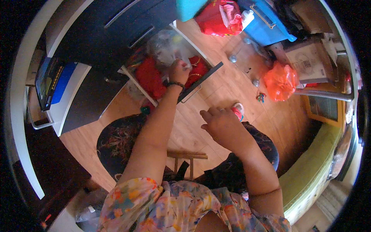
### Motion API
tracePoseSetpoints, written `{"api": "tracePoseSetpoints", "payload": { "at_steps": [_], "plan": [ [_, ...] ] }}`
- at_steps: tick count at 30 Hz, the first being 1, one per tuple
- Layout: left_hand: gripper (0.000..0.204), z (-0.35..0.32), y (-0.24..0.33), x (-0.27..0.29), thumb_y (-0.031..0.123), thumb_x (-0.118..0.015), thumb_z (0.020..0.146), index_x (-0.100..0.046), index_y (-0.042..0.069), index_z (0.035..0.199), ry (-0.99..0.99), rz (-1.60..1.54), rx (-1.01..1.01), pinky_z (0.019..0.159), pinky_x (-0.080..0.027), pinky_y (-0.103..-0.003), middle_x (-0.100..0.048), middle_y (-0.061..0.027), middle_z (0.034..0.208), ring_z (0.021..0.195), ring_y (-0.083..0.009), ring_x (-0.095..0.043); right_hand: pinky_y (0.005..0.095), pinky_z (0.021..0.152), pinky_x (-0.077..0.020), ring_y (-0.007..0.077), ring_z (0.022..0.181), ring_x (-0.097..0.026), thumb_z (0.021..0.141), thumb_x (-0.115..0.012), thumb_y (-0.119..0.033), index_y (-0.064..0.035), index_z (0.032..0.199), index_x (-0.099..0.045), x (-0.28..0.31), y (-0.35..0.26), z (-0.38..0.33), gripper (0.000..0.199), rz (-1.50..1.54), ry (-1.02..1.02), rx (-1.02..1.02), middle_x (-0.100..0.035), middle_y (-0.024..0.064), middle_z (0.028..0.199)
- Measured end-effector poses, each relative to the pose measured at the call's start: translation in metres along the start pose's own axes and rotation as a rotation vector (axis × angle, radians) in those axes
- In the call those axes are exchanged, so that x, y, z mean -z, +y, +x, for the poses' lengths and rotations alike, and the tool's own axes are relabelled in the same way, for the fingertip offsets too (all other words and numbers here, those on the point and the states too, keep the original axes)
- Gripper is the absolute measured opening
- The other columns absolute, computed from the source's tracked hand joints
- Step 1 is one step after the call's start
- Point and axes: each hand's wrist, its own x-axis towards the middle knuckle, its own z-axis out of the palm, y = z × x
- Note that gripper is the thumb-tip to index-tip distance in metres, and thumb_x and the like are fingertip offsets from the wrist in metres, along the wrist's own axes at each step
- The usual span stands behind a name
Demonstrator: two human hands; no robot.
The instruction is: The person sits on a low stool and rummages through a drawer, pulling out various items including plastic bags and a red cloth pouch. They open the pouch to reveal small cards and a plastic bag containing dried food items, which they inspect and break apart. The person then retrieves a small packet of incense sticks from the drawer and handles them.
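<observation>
A pulled-out drawer [214, 69] with a dark front holds red cloth [150, 75] and a crumpled clear plastic bag [164, 48]. My left hand [179, 72], a dark beaded bracelet at its wrist, reaches over the front into this drawer. Its fingers are closed at the near edge of the bag; their tips are partly hidden. Over my lap, apart from the drawer, my right hand [225, 129] is empty with its fingers spread. A white shoe [239, 109] with red on it shows just beyond that hand.
The dark cabinet [131, 23] stands far left. On the floor at right lie an orange plastic bag [281, 81] and a small colourful item [261, 97]. A blue bin [266, 23] and a red bag [216, 19] are farther off. A green cushioned seat [313, 162] borders the right.
</observation>
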Motion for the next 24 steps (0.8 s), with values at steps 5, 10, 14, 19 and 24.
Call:
{"api": "tracePoseSetpoints", "payload": {
  "at_steps": [5, 10, 14, 19, 24],
  "plan": [
    [0.014, -0.003, 0.05, 0.021, 0.008, -0.056, 0.08, -0.061, 0.009, 0.093, -0.328, 0.477, -0.048, 0.083, -0.045, -0.043, -0.062, -0.0129, 0.101, 0.097, -0.0335, -0.058, 0.0382, 0.07, -0.0496, 0.0292, 0.084, -0.062, 0.082, -0.062, -0.025, -0.0014, 0.093, -0.057, 0.001, 0.001, 0.004, 0.026, -0.005, 0.018, -0.043, -0.061, 0.013, 0.085],
    [0.018, 0.021, -0.001, 0.036, 0.005, -0.056, 0.079, -0.061, 0.008, 0.096, -0.519, 0.405, -0.018, 0.087, -0.046, -0.041, -0.062, -0.015, 0.105, 0.101, -0.0342, -0.058, 0.0404, 0.07, -0.0494, 0.0308, 0.084, -0.062, 0.082, -0.062, -0.025, -0.0018, 0.093, -0.058, -0.009, 0.007, 0.005, 0.026, 0.03, 0.02, -0.03, -0.061, 0.0137, 0.086],
    [0.034, 0.057, 0.027, 0.079, 0.003, -0.063, 0.074, -0.059, 0.007, 0.107, -0.877, 0.576, -0.089, 0.092, -0.045, -0.039, -0.058, -0.0159, 0.115, 0.107, -0.0325, -0.056, 0.0429, 0.073, -0.0494, 0.0323, 0.084, -0.062, 0.082, -0.062, -0.024, -0.0017, 0.095, -0.058, -0.015, 0.012, 0.005, 0.026, 0.055, 0.017, -0.035, -0.061, 0.0144, 0.088],
    [0.039, 0.035, 0.028, 0.119, 0.002, -0.063, 0.076, -0.054, 0.004, 0.114, -0.797, 0.344, -0.391, 0.097, -0.042, -0.038, -0.052, -0.0181, 0.121, 0.114, -0.0325, -0.051, 0.042, 0.078, -0.0482, 0.0325, 0.09, -0.059, 0.083, -0.063, -0.021, -0.0032, 0.108, -0.057, -0.03, 0.016, 0.006, 0.032, 0.108, -0.175, -0.118, -0.06, 0.0147, 0.095],
    [0.025, 0.011, 0.018, 0.128, 0.007, -0.061, 0.081, -0.057, 0.002, 0.106, -0.707, 0.042, -0.313, 0.09, -0.045, -0.033, -0.06, -0.0109, 0.106, 0.101, -0.0238, -0.057, 0.0415, 0.084, -0.0467, 0.035, 0.098, -0.057, 0.084, -0.061, -0.021, -0.0031, 0.115, -0.055, -0.05, 0.024, 0.009, 0.036, 0.351, -0.204, -0.031, -0.058, 0.0185, 0.104]
  ]
}}
